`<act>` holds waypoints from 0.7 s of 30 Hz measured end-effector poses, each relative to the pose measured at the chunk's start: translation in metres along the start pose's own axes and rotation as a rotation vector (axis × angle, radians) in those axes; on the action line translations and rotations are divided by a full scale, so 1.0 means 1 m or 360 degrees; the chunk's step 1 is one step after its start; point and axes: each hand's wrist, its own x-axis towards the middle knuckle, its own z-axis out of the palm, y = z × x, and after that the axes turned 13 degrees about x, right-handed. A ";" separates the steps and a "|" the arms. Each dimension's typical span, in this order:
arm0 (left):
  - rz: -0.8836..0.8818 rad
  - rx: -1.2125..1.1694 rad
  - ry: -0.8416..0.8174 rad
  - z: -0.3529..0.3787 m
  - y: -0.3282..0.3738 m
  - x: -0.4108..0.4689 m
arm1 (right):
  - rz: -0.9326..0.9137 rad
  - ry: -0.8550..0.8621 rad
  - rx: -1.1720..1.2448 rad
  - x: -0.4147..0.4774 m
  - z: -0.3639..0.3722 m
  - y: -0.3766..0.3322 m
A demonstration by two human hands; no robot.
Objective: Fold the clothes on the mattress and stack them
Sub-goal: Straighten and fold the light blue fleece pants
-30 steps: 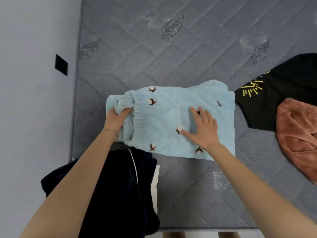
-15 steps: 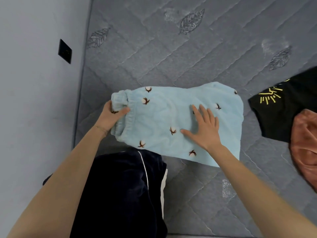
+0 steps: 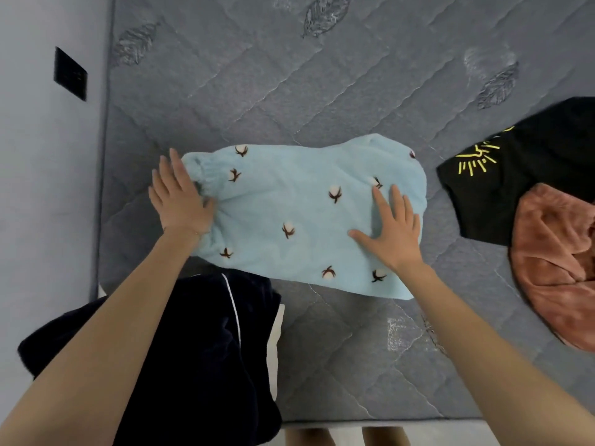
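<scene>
Left hand (image 3: pixel 180 201) lies flat, fingers straight, on the gathered end of the blue fleece (image 3: pixel 289 194) in the middle of the mattress (image 3: pixel 257 91); right hand (image 3: pixel 391 231) presses flat on its other half. Soft, light, bulky and seemingly doubled (its layers are hidden), it is best gripped at both ends.

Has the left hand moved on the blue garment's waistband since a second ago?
Yes. The left hand has released its grip and lies flat over the waistband end of the blue garment, fingers pointing up the mattress.

Pale-blue garment (image 3: pixel 299 217), brown-white sprigs
</scene>
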 end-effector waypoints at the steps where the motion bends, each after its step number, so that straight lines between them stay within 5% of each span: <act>1: 0.0151 0.0120 0.0108 -0.004 0.012 -0.004 | -0.0013 0.0023 0.0030 0.000 -0.003 0.003; 7: 0.0794 0.0225 0.0086 0.000 0.101 -0.038 | 0.0171 0.0116 0.0395 -0.003 -0.021 0.023; 21: 0.0737 0.0247 -0.0210 0.041 0.178 -0.075 | 0.0840 -0.0134 0.1911 0.012 -0.032 0.053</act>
